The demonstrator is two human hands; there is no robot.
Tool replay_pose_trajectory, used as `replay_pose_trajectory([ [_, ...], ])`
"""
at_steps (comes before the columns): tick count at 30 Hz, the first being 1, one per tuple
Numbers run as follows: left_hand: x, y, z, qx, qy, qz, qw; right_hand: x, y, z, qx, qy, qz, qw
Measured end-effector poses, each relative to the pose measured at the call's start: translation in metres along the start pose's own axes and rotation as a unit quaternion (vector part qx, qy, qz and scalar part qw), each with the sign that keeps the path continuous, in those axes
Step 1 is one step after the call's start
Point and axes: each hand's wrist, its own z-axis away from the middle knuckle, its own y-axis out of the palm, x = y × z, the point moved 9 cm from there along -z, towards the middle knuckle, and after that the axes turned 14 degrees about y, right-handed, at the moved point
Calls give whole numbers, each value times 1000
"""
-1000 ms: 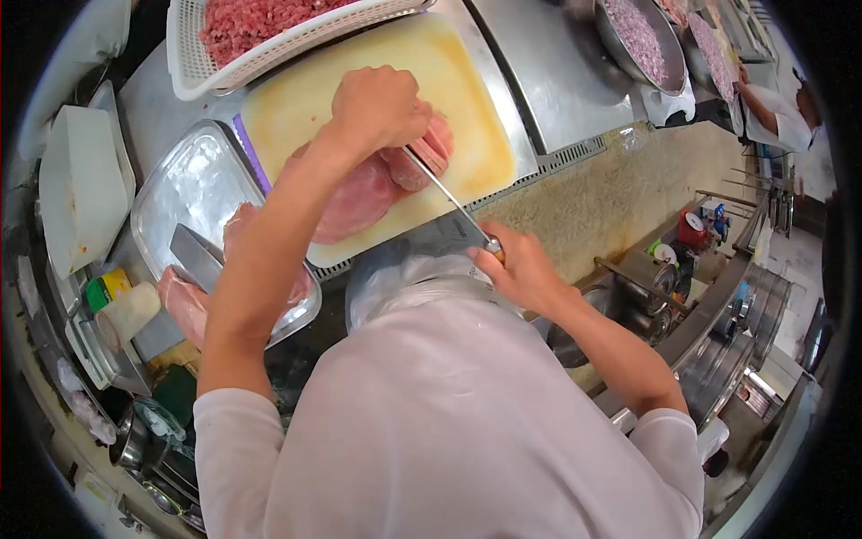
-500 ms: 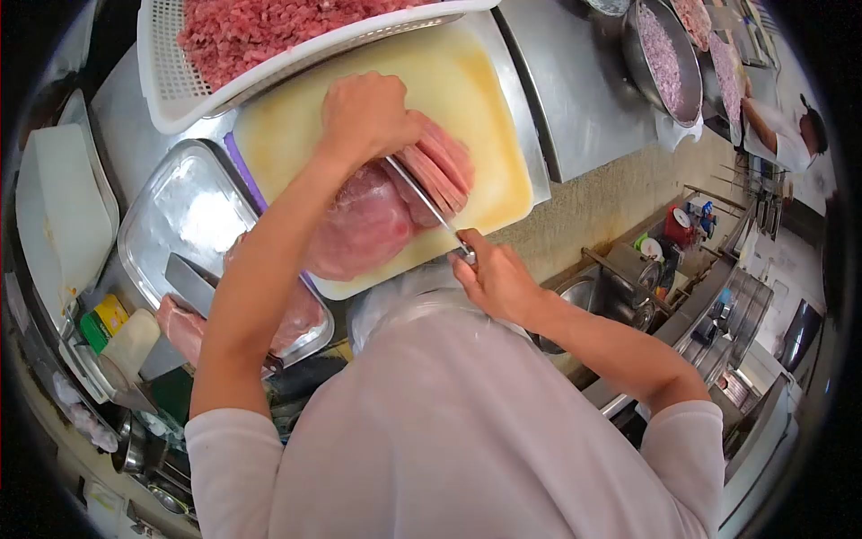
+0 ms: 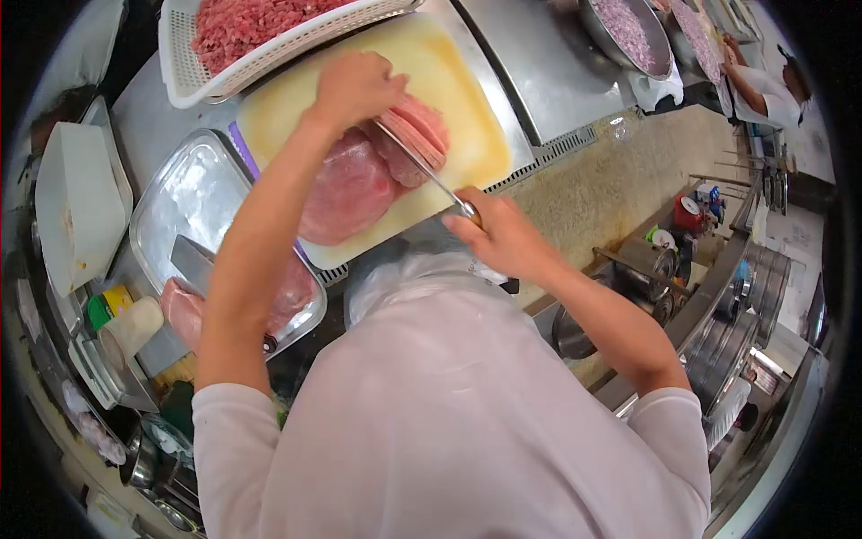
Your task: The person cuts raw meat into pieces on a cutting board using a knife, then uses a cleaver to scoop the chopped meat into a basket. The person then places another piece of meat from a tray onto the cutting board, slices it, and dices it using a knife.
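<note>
Knife [image 3: 420, 164], head view: its handle has moved nearer the cutting board [image 3: 476, 135] than a second ago; blade slanting along the left edge of the meat slices [image 3: 419, 126].
Right hand [image 3: 503, 235]: fingers wrapped round the knife handle, beside the board's near edge.
Left hand [image 3: 355, 87]: at the slices' far end, fingers bent; cannot tell whether they pinch, as the tips are hidden.
Meat block [image 3: 350, 190]: on the board, left of the slices.
Basket [image 3: 177, 54]: beyond the board on the metal desk [image 3: 557, 72], holding chopped meat [image 3: 247, 27].
</note>
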Motion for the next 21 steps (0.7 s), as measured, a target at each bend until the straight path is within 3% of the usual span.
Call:
replay_pose_trajectory([
  [1,-6,1,0,-29,16,2,999,-3,1,8,4,10,8,1000],
  [5,-6,19,6,31,-32,11,999,-15,9,8,1,19,68,997],
  [8,-2,18,6,23,-46,3,999,-19,16,-4,18,27,71,997],
  [11,10,12,4,15,-53,-59,997,-34,32,-32,11,21,69,997],
  [17,17,7,-2,44,-59,-57,996,-33,26,-40,-83,-57,13,995],
  [21,-19,-19,-7,73,-31,-47,996,-13,2,7,5,35,-33,999],
])
